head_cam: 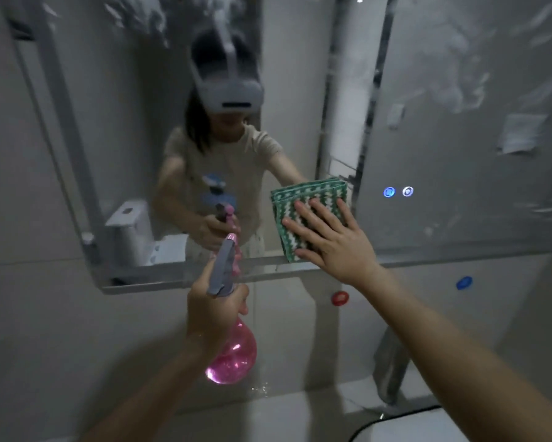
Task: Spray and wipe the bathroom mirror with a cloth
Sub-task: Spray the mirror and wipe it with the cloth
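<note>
The bathroom mirror (459,129) fills the upper part of the view, smeared with pale streaks near its top. My right hand (328,240) lies flat with fingers spread, pressing a folded green-and-white patterned cloth (303,199) against the glass near the mirror's lower edge. My left hand (212,306) grips the neck of a pink round spray bottle (233,355) with a grey trigger head, nozzle pointing at the mirror's bottom rim. The mirror shows a reflected person holding both things.
Two small lit touch buttons (398,191) glow on the mirror to the right of the cloth. Below the mirror, the tiled wall has a red cap (340,297) and a blue cap (463,282). A metal faucet (392,368) stands above a white basin rim (396,425).
</note>
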`<state>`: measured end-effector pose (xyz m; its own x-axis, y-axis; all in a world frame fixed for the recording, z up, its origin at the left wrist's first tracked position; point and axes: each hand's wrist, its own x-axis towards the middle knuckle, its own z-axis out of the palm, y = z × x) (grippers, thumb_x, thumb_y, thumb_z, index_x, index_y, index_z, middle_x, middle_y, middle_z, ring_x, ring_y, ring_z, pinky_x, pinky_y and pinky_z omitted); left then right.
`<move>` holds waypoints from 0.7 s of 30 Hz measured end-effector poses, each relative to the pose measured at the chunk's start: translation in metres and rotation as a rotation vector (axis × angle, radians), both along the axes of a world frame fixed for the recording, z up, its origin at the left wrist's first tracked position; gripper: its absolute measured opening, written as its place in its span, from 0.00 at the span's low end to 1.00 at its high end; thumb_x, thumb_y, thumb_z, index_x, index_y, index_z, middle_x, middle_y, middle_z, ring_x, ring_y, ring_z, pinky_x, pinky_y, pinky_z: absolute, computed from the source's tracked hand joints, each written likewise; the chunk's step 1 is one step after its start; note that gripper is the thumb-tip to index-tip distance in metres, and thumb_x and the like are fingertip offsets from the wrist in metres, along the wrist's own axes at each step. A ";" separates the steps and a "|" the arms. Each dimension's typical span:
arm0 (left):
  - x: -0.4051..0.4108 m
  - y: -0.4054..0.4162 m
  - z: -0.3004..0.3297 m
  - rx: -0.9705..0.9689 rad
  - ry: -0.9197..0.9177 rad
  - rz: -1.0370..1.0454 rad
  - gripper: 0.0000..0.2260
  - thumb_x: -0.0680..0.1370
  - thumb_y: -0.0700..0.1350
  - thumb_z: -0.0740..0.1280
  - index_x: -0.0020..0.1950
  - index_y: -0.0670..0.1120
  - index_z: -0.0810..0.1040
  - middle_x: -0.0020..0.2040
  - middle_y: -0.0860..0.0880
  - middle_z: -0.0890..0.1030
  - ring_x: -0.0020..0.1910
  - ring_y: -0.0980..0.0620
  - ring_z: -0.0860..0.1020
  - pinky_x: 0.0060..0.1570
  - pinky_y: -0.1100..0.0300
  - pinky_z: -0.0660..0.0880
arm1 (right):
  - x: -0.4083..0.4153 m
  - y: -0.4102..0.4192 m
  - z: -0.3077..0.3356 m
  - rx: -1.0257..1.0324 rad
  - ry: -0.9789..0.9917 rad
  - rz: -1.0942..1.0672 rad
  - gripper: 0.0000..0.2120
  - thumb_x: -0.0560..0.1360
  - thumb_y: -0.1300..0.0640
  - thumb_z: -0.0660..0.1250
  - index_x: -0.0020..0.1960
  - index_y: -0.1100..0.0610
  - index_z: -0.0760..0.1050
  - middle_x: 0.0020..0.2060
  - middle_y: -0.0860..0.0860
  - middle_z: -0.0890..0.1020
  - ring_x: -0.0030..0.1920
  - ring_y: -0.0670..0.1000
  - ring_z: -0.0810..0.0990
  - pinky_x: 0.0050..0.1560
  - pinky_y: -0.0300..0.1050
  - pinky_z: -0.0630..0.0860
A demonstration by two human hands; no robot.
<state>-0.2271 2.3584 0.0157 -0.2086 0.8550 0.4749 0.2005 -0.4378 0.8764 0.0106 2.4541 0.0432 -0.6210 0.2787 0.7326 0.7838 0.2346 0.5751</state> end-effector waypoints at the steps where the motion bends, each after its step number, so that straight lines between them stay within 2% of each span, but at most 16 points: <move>1: 0.009 0.000 -0.001 0.002 0.022 -0.011 0.18 0.64 0.36 0.65 0.47 0.57 0.77 0.22 0.51 0.73 0.22 0.47 0.71 0.25 0.54 0.73 | 0.013 -0.001 -0.007 -0.006 0.054 -0.015 0.26 0.80 0.39 0.56 0.75 0.45 0.60 0.74 0.49 0.62 0.75 0.52 0.60 0.71 0.60 0.60; 3: 0.026 0.001 -0.008 -0.043 0.041 -0.032 0.12 0.63 0.38 0.65 0.44 0.47 0.77 0.22 0.47 0.74 0.22 0.45 0.73 0.24 0.53 0.73 | 0.035 -0.002 -0.024 -0.026 0.142 -0.052 0.26 0.80 0.40 0.55 0.76 0.46 0.58 0.75 0.50 0.60 0.75 0.52 0.59 0.72 0.60 0.59; 5: 0.040 -0.001 -0.017 -0.102 0.032 -0.044 0.07 0.62 0.39 0.64 0.38 0.38 0.75 0.23 0.46 0.75 0.23 0.47 0.74 0.25 0.56 0.71 | 0.050 -0.003 -0.040 -0.044 0.215 -0.080 0.27 0.81 0.40 0.53 0.77 0.46 0.55 0.76 0.50 0.57 0.75 0.54 0.57 0.72 0.60 0.57; 7: 0.050 -0.005 -0.022 -0.145 -0.004 -0.075 0.06 0.63 0.38 0.66 0.35 0.37 0.72 0.23 0.46 0.75 0.23 0.49 0.75 0.26 0.58 0.71 | 0.052 -0.004 -0.052 -0.062 0.261 -0.093 0.27 0.82 0.41 0.52 0.78 0.48 0.50 0.77 0.51 0.53 0.76 0.55 0.54 0.72 0.62 0.56; 10: 0.052 -0.008 -0.024 -0.171 -0.030 -0.064 0.08 0.68 0.29 0.67 0.36 0.40 0.72 0.24 0.47 0.73 0.24 0.51 0.74 0.25 0.60 0.71 | 0.030 -0.002 -0.060 -0.104 0.372 -0.108 0.28 0.82 0.44 0.48 0.78 0.49 0.43 0.78 0.52 0.44 0.77 0.56 0.46 0.72 0.66 0.53; 13: 0.041 -0.009 -0.021 -0.153 -0.039 -0.042 0.10 0.68 0.26 0.66 0.34 0.38 0.71 0.23 0.46 0.72 0.22 0.51 0.71 0.25 0.59 0.70 | -0.006 0.000 -0.061 -0.118 0.471 -0.103 0.28 0.82 0.45 0.48 0.78 0.50 0.42 0.77 0.52 0.41 0.77 0.57 0.43 0.72 0.66 0.49; 15: 0.028 -0.011 -0.016 -0.124 -0.053 -0.009 0.10 0.68 0.25 0.65 0.34 0.38 0.71 0.22 0.47 0.71 0.21 0.52 0.70 0.25 0.60 0.69 | -0.032 -0.001 -0.054 -0.115 0.364 -0.068 0.28 0.82 0.45 0.52 0.78 0.50 0.47 0.77 0.52 0.44 0.77 0.57 0.46 0.73 0.65 0.47; 17: 0.011 -0.013 -0.015 -0.091 -0.052 0.005 0.10 0.68 0.24 0.66 0.38 0.38 0.74 0.22 0.47 0.72 0.21 0.52 0.70 0.24 0.58 0.71 | -0.060 -0.003 -0.039 -0.098 0.232 -0.010 0.27 0.81 0.45 0.55 0.77 0.50 0.53 0.77 0.53 0.52 0.77 0.56 0.49 0.73 0.64 0.47; 19: -0.007 -0.012 -0.012 -0.063 -0.061 0.018 0.07 0.69 0.25 0.67 0.46 0.31 0.74 0.21 0.48 0.72 0.21 0.53 0.70 0.23 0.58 0.71 | -0.081 -0.006 -0.028 -0.091 0.178 0.036 0.25 0.81 0.46 0.56 0.76 0.49 0.57 0.76 0.52 0.58 0.76 0.54 0.51 0.73 0.62 0.48; 21: -0.020 -0.011 -0.009 -0.039 -0.094 0.042 0.08 0.69 0.24 0.66 0.46 0.29 0.73 0.21 0.50 0.72 0.19 0.56 0.69 0.22 0.63 0.70 | -0.090 -0.006 -0.025 -0.078 0.167 0.035 0.24 0.81 0.45 0.56 0.76 0.48 0.59 0.75 0.51 0.58 0.76 0.53 0.53 0.74 0.61 0.49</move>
